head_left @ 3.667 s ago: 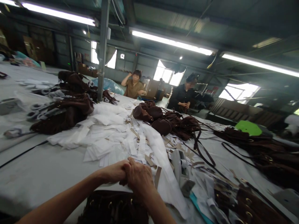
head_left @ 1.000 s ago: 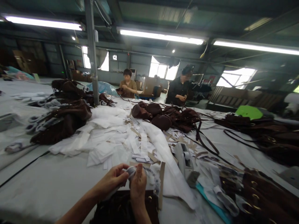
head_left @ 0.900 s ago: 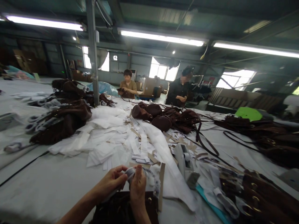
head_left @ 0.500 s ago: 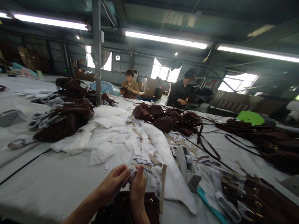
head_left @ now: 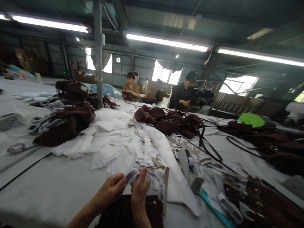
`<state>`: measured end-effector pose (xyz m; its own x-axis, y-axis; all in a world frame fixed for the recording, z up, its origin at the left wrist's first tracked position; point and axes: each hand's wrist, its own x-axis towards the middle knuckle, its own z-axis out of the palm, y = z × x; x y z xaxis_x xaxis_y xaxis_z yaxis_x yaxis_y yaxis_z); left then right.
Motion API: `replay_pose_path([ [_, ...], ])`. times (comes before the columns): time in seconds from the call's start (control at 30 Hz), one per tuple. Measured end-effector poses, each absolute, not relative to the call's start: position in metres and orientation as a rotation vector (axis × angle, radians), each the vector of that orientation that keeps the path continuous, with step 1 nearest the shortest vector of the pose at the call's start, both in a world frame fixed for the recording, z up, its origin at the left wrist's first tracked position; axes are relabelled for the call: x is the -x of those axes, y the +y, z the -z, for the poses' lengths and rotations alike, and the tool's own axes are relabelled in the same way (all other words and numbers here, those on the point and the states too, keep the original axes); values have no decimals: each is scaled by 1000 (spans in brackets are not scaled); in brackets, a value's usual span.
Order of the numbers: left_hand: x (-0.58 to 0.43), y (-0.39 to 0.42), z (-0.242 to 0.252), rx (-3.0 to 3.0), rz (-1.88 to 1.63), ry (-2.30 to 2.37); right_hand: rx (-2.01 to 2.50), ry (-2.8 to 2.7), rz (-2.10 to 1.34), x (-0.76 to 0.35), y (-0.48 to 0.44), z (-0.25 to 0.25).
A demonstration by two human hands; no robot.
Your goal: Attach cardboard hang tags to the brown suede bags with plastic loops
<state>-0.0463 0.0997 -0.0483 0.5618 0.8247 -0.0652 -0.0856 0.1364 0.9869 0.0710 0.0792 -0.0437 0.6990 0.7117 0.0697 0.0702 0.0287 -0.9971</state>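
Low in the middle of the head view, a dark brown bag (head_left: 121,210) with small gold-coloured fittings lies under my hands. A grey-white wrapping strip (head_left: 131,174) curves above it, apparently round the bag's handle, though the handle itself is covered. My left hand (head_left: 112,186) pinches the strip's left end between thumb and fingers. With its thumb pointing up, my right hand (head_left: 139,190) is closed round the wrapped loop, just right of the left hand. More of the wrapped loop (head_left: 159,183) runs down to the bag's right side.
White paper sheets (head_left: 106,152) and card strips spread beyond my hands. A grey tape dispenser (head_left: 188,167) stands to the right. Brown bags lie in piles at left (head_left: 68,123), centre (head_left: 166,122) and right (head_left: 268,196). A metal post (head_left: 98,63) rises from the table. Two people stand across it.
My left hand has moved slightly left and down, away from my right hand, drawing out a longer stretch of strip between them. My right hand has stayed nearly in place.
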Motion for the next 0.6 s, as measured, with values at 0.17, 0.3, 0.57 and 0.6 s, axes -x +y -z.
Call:
replay_pose_path([
  [0.17, 39, 90, 42, -1094, -788, 612, 1445, -624, -671, -59, 80, 50],
  [0.3, 39, 91, 44, -1066, -746, 563, 1424, -533, -673, -55, 83, 57],
  [0.57, 47, 93, 38, -903, -813, 545, 1271, -637, -814, -50, 79, 52],
  [0.6, 49, 95, 37, -892, -804, 554, 1215, -715, -894, -54, 76, 49],
])
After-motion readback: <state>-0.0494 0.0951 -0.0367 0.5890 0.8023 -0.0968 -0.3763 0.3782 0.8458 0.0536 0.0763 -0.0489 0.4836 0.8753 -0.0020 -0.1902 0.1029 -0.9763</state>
